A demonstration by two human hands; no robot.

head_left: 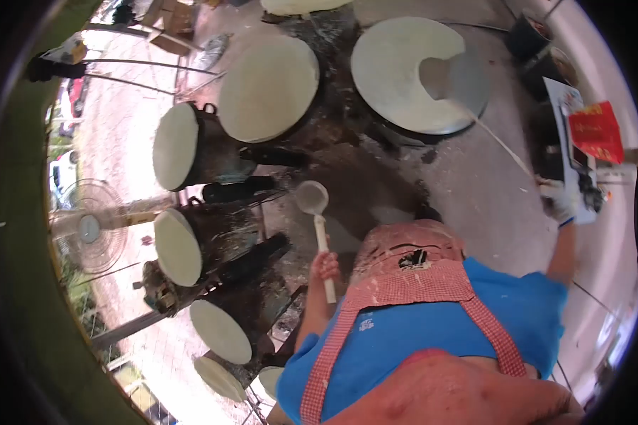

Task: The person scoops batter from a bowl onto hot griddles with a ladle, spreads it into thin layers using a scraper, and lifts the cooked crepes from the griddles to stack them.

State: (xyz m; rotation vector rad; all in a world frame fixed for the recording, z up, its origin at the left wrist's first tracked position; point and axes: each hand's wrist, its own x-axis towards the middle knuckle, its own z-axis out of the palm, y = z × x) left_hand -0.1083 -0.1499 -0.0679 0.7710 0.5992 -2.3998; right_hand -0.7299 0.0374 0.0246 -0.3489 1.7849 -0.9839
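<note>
Fingers of my left hand (325,265) are wrapped round the pale handle of a ladle (312,197), its round bowl pointing away from my body. My right hand (561,204), whitish over the fingers, is out at the right, at the near end of a long thin stick (500,142); its exact finger hold is blurred. The stick's far end reaches a brownish-grey round patch (436,78) on the large round griddle (475,81). White batter (390,71) covers most of that griddle, with bare grey metal showing at its right side.
Several other round plates with pale tops, such as one at the upper middle (269,88), curve down the left side. A fan (88,228) stands beyond them. Dark buckets (528,35) are at the upper right, above a red packet (595,132).
</note>
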